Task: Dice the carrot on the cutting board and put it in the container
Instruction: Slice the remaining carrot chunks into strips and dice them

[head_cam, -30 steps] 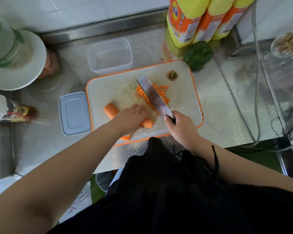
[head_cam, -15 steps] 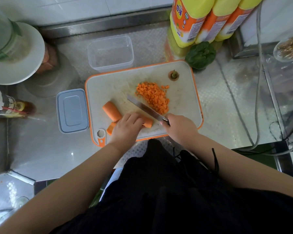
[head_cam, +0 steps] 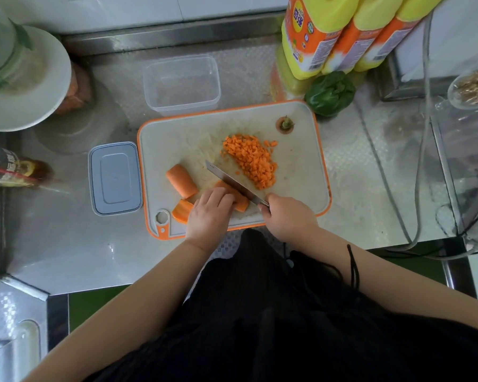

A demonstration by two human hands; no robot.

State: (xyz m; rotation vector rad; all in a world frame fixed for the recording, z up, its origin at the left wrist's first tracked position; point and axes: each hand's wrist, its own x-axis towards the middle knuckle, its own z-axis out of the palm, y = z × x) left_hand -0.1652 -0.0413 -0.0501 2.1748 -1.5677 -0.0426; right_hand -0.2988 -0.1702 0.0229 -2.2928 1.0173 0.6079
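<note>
An orange-rimmed white cutting board (head_cam: 298, 188) lies on the steel counter. A heap of diced carrot (head_cam: 253, 159) sits on its middle right. My left hand (head_cam: 209, 213) holds down a carrot piece (head_cam: 239, 201) near the front edge, fingers curled over it. My right hand (head_cam: 289, 217) grips a knife (head_cam: 233, 181) by its handle, the blade edge down on that piece. A thick carrot chunk (head_cam: 181, 181) and a smaller piece (head_cam: 182, 210) lie to the left. The carrot top (head_cam: 285, 124) rests at the back right. A clear empty container (head_cam: 182, 85) stands behind the board.
A grey lid (head_cam: 115, 178) lies left of the board. Three yellow-orange bottles (head_cam: 340, 31) and a green pepper (head_cam: 330, 93) stand at the back right. A white plate (head_cam: 25, 84) and a sauce bottle (head_cam: 14, 170) are at the left. Cables (head_cam: 414, 166) run along the right.
The knife came down from flat over the diced heap to edge-on across the carrot piece under my left hand. The diced heap is now uncovered.
</note>
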